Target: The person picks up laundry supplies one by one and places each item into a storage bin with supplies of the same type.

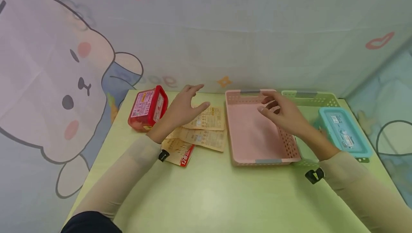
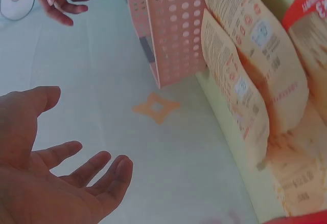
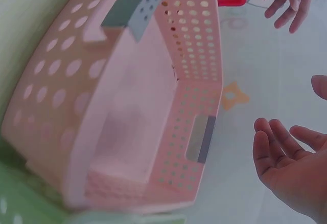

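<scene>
My left hand [image 1: 183, 106] hovers with fingers spread, holding nothing, above several tan printed packets [image 1: 204, 138] that lie overlapping on the table. Beside its wrist stands a red lidded plastic box [image 1: 144, 106] with a pink label. Over the right side of a pink perforated basket [image 1: 251, 129] floats my right hand [image 1: 284, 115], its fingers loosely bent around nothing. The basket has grey handles, and no items show inside it. In the left wrist view, the left palm [image 2: 56, 188] is apart from the packets [image 2: 265, 65].
A green basket [image 1: 310, 99] adjoins the pink one on the right. In it sits a teal lidded box [image 1: 346, 133], partly over its right rim. Behind the pale green table [image 1: 206, 197] hangs a printed curtain [image 1: 206, 47]. Black bands circle both wrists.
</scene>
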The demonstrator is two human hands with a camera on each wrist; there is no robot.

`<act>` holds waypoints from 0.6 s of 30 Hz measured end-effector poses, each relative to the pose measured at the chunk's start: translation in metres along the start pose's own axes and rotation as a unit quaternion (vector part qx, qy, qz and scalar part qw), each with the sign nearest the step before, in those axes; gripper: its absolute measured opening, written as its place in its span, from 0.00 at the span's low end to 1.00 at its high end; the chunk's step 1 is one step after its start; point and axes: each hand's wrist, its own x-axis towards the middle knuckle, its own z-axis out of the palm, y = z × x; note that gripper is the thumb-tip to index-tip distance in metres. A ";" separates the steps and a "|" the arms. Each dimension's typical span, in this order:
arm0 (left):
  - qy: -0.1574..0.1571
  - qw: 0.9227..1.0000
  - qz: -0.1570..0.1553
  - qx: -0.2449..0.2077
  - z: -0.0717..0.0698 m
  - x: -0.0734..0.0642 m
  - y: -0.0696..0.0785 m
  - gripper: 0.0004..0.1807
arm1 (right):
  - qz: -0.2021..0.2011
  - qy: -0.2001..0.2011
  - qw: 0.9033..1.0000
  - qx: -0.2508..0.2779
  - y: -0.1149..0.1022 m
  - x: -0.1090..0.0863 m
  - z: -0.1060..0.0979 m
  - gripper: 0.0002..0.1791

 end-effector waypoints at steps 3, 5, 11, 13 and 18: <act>0.010 1.000 -0.016 0.006 -0.010 -0.001 -0.005 0.40 | -0.001 -0.006 1.000 0.013 -0.004 0.004 0.004 0.34; 0.016 0.999 -0.030 0.011 -0.016 -0.003 -0.008 0.40 | 0.001 -0.009 1.000 0.021 -0.007 0.007 0.008 0.35; 0.019 0.997 -0.068 0.030 -0.027 -0.006 -0.018 0.41 | -0.016 -0.004 0.999 0.035 -0.015 0.021 0.020 0.32; 0.019 0.996 -0.076 0.034 -0.030 -0.006 -0.023 0.41 | -0.032 0.005 0.999 0.036 -0.017 0.026 0.024 0.31; 0.022 0.993 -0.105 0.048 -0.040 -0.008 -0.035 0.40 | -0.037 0.013 0.998 0.043 -0.022 0.033 0.033 0.30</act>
